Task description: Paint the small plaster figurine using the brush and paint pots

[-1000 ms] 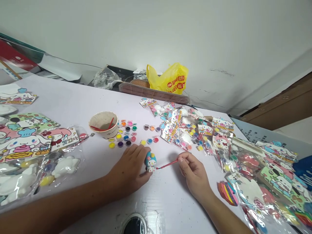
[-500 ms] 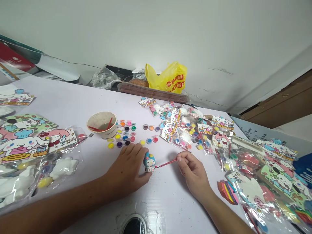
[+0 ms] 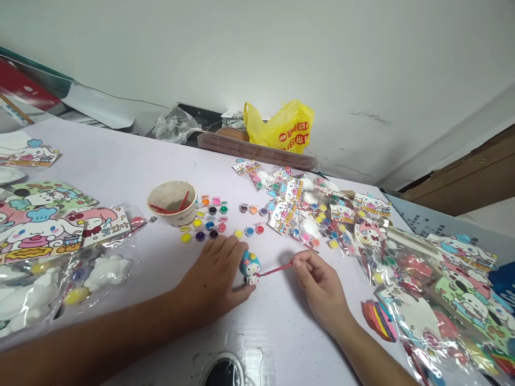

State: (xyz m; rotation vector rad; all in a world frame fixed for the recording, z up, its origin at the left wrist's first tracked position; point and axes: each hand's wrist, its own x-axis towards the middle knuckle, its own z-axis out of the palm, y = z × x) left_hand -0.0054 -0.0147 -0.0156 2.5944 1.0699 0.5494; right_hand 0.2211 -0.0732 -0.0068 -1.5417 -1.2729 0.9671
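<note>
Blue covers the head of a small white character figurine (image 3: pixel 251 266), which sits upright in the head view near the middle of the pale lilac worktop (image 3: pixel 281 332). The left hand (image 3: pixel 219 271) has it in its grip, fingers around its left side and back, with the thumb stretched along the worktop below it. The right hand (image 3: pixel 319 284) pinches the end of a slim red paintbrush (image 3: pixel 277 269) between thumb and forefinger, and the brush slants down to the left. Its tip is at the figurine's lower body; whether the bristles touch it is too small to tell.

Beyond the left hand, a paper cup (image 3: pixel 185 216) holds murky liquid and two red sticks (image 3: pixel 185 200). Just right of the cup are rows of little paint pots (image 3: pixel 212 210), among them orange, pink, green and black. Nearer the figurine is a short strip of paint pots (image 3: pixel 250 231) in yellow, blue and red.

Clear-wrapped craft kits (image 3: pixel 309 225) with cartoon cards spread along the right side, and more wrapped kits (image 3: pixel 108 271) with white figures lie at the left. A rainbow-striped piece (image 3: pixel 380 320) lies right of the right forearm. At the far edge, a yellow plastic bag (image 3: pixel 281 131) stands against the wall.
</note>
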